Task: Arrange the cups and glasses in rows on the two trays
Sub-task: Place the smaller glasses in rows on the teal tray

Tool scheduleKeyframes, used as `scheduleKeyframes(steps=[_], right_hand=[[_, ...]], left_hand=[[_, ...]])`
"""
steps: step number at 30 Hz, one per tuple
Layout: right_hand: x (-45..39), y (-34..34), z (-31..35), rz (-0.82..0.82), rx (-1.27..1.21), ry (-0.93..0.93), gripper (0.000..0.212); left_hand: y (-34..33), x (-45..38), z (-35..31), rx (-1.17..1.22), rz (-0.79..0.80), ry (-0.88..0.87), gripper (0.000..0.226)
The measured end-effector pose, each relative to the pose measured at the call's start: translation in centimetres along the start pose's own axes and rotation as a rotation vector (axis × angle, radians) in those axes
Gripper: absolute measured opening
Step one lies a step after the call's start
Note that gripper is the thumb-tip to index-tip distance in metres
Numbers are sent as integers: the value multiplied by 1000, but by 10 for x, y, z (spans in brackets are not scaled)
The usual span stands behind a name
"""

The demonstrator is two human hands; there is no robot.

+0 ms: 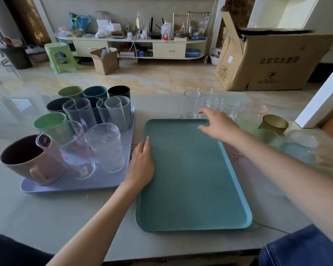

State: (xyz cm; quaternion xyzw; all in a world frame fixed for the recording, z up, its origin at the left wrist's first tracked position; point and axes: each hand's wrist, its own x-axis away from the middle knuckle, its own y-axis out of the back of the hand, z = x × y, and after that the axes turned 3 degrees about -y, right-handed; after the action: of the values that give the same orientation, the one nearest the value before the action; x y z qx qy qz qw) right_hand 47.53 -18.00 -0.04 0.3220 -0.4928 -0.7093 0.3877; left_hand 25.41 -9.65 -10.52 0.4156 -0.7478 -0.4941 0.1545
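- The glass-topped table (46, 212) carries two trays side by side.
- The teal tray (190, 179) lies bare, nearer the right.
- The lilac tray (73, 186) on the left is full of cups and glasses in rows, a pink mug (30, 162) at its near corner.
- Clear glasses (192, 104) stand loose just beyond the teal tray.
- Left hand (141, 166) rests flat on the teal tray's left edge, fingers straight.
- Right hand (218, 125) hovers over its far corner, fingers spread, holding nothing.

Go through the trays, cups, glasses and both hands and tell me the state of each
Lavender tray: full of upright cups.
Teal tray: nothing on it.
Clear glasses: upright on table, behind teal tray.
Left hand: flat on teal tray's edge.
Right hand: open, reaching toward glasses.
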Motion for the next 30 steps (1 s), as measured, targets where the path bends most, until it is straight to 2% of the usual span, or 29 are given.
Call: scheduleKeyframes(steps=[7, 10, 12, 15, 20, 24, 30], right_hand=[[-124, 8, 12, -21, 287, -90, 92], [-149, -4, 17, 64, 374, -135, 96], [-157, -16, 19, 51, 413, -121, 88], [-156, -22, 27, -37, 319, -68, 72], [-133, -14, 52, -221, -68, 83, 74], [-110, -25, 74, -60, -167, 203, 80], [-108, -51, 88, 73, -78, 200, 84]], left_hand=[[-12, -53, 12, 98, -48, 78, 55], [-19, -54, 18, 99, -80, 66, 50], [-22, -55, 20, 96, -81, 75, 49], [-22, -56, 19, 110, -86, 88, 49], [-17, -54, 15, 142, -90, 95, 49], [-14, -52, 12, 174, -82, 104, 50], [-10, -49, 9, 234, -99, 123, 44]])
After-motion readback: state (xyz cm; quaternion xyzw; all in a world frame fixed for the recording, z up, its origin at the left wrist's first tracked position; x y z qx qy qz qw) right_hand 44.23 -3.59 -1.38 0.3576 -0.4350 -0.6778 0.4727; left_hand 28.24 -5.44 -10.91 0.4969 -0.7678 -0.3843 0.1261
